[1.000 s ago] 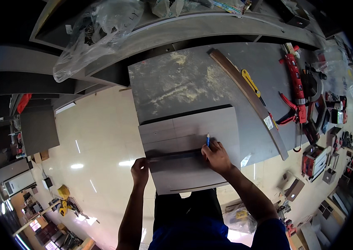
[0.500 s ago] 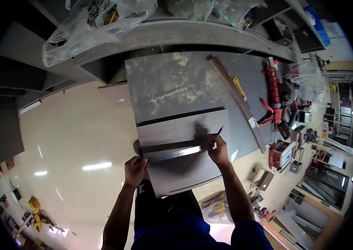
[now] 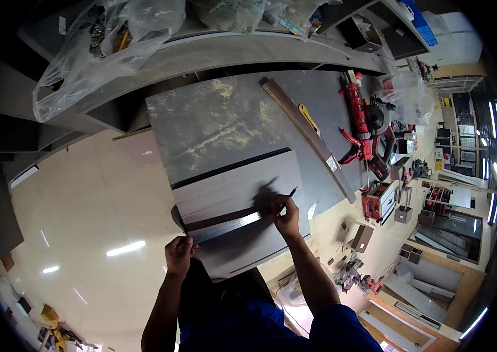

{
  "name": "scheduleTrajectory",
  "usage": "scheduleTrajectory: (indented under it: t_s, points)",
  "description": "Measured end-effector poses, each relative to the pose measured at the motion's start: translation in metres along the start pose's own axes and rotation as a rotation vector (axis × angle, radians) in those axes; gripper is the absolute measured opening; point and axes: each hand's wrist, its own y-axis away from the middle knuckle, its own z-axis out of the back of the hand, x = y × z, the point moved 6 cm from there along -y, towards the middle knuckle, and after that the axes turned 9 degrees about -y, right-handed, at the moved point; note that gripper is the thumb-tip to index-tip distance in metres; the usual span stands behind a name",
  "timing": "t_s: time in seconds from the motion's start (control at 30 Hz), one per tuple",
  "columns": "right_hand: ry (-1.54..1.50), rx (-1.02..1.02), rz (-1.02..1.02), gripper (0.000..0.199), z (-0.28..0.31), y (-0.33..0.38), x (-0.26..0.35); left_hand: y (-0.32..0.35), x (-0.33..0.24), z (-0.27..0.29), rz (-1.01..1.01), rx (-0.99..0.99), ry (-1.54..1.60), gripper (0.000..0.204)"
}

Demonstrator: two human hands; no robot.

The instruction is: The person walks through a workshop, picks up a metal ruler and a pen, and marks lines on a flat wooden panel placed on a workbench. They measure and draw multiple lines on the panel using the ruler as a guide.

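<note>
Two bare hands span a grey board (image 3: pixel 216 258) in a workshop, a shiny metal strip (image 3: pixel 231 227) stretched between them. At the strip's left end, by the board's left edge, the left hand (image 3: pixel 179 253) pinches the metal between thumb and fingers. At the other end, the right hand (image 3: pixel 286 216) grips a slim blue pencil (image 3: pixel 293 192), which points up and away from the board; its fingers also meet the strip, though how firmly they hold it cannot be told. Whether the strip lies flat or sits slightly raised is likewise unclear, with dark shadow on the board around it. The board rests over the near part of a larger dark panel (image 3: pixel 201 117) streaked with pale dust. Beyond it lie a brown length of wood (image 3: pixel 307 138), a yellow knife (image 3: pixel 308 117) and a red caulking gun (image 3: pixel 358 117). Judging by the pencil and the straightedge-like strip, the step in hand appears to be measuring or lining up for a mark. A next move of that kind would call for a steady left pinch, the strip pressed flush, and the pencil turned point-down along its edge.
</note>
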Motion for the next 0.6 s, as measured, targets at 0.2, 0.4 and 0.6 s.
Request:
scheduleTrajectory:
  t_s: [0.2,0.4,0.6]
  points:
    - [-0.013,0.3,0.091,0.032,-0.004,0.009,0.01,-0.002,-0.043,0.009,-0.069,-0.128,-0.136,0.021]
    - [-0.139,0.486,0.212,0.029,-0.013,0.057,-0.005,-0.054,-0.118,-0.014,-0.295,-0.169,-0.355,0.022]
    - [-0.135,0.368,0.158,0.027,-0.01,0.064,-0.005,-0.107,-0.175,-0.105,-0.376,-0.054,-0.65,0.019]
